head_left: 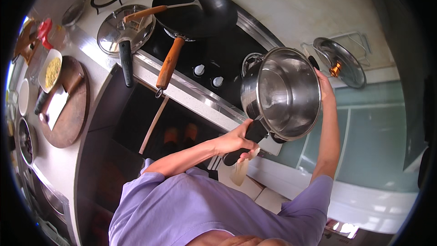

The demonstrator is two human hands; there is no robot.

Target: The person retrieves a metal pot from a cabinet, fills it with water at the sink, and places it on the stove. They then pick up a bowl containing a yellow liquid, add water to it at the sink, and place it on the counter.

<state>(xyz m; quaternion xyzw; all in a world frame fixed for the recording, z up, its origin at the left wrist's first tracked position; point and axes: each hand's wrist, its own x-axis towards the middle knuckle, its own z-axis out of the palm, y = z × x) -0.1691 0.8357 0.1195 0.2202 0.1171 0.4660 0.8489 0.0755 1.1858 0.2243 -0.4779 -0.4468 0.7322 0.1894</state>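
Note:
A stainless steel pot [290, 95] is tilted, its open mouth turned to the right and up towards me. No food shows inside it. My left hand [240, 140] is closed around its long black handle [256, 131]. A pale, limp, translucent piece [240, 172], perhaps a cloth, hangs below that hand's fingers. My right hand [323, 83] grips the far side of the pot at a small black side handle [313, 62]. Behind the pot, part of the right gas burner [252, 62] shows. Whether the pot touches the hob is hidden.
A black wok [201, 10] with a spatula [146, 13] sits on the left burner, its wooden handle [170, 63] jutting over the counter edge. Left lie a glass lid [112, 36] and a round chopping board [65, 133] with a cleaver [58, 109]. Another lid [344, 63] leans at right.

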